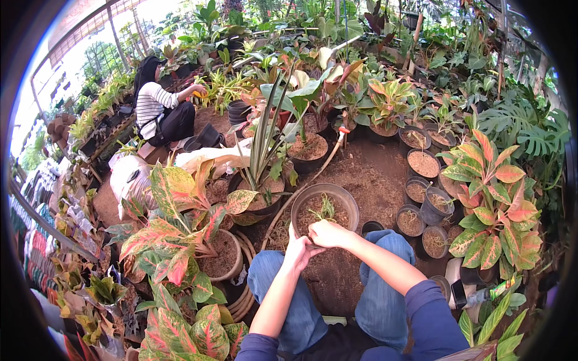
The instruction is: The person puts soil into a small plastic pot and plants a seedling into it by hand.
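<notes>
In front of my knees stands a round plastic pot (355, 212) with brown potting mix and a small green plant (326, 208) at its middle. My left hand (299, 251) is at the pot's near left rim, with its fingers against the rim. My right hand (327, 233) reaches over the near rim, its fingers bent down toward the mix below the small plant. Whether its fingertips hold anything is hidden by the hand itself.
Small black pots (410, 220) stand in a group at the right, beside a red-green aglaonema (496, 198). A hose (311, 177) curves past the pot's left. Large potted aglaonemas (180, 230) fill the left. A co-worker (158, 104) sits at the upper left.
</notes>
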Motion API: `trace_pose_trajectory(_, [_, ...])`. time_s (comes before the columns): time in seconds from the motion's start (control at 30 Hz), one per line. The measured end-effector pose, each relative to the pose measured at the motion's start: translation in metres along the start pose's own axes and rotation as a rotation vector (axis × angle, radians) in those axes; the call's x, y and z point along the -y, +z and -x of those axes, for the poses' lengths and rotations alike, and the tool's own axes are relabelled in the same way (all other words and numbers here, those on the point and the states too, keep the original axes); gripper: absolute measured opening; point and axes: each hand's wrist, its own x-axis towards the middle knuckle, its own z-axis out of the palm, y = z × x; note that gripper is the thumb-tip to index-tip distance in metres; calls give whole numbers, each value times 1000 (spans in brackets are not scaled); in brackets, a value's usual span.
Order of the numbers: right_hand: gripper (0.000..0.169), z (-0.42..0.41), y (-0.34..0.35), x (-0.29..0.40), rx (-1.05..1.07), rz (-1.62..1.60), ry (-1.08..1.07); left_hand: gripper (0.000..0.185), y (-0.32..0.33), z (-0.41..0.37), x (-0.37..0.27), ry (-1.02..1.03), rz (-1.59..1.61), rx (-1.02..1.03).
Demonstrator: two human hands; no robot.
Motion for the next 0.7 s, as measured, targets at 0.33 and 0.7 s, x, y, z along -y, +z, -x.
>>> trace_pose_trajectory(0.33, [16, 16, -8, 8, -259, -507, -209, 81, -1, 6, -8, -4, -9, -17])
trace_pose_trajectory(0.7, [31, -3, -23, -40, -445, -271, 86, 86, 2, 4, -7, 27, -10, -28])
